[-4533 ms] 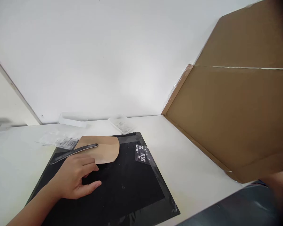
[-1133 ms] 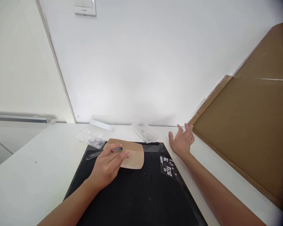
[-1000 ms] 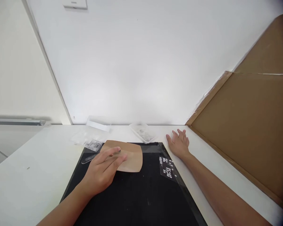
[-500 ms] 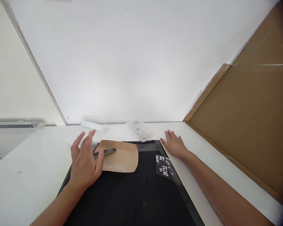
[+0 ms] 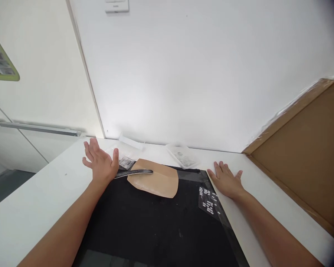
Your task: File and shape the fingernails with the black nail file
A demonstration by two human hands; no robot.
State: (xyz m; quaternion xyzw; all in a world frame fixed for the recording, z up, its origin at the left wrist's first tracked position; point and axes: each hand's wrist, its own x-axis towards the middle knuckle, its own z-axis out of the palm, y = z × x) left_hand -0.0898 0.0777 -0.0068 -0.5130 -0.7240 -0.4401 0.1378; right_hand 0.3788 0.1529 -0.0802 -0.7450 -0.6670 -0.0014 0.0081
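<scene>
My left hand [image 5: 101,162] is raised at the left, its fingers spread and nothing in them. Beside its wrist is the end of a slim dark strip with a pale edge, which looks like a nail file [image 5: 137,172]. The strip reaches over a curved sheet of brown paper [image 5: 156,183]. That sheet rests on the far part of a black mat [image 5: 144,222]. My right hand [image 5: 226,180] lies palm down on the white table, fingers apart, by the mat's right edge. A clear sheet with small white pieces [image 5: 208,200] is close to it.
Behind the mat are a shallow clear tray [image 5: 183,156] with small pieces in it and a clear plastic box [image 5: 130,142]. A small patterned packet [image 5: 126,162] lies near my left hand. A white wall [image 5: 178,74] backs the table, and cardboard [image 5: 300,159] stands at the right.
My view has turned left. My left hand has moved left, off the brown paper and the strip, with fingers wider apart. My right hand stays on the table.
</scene>
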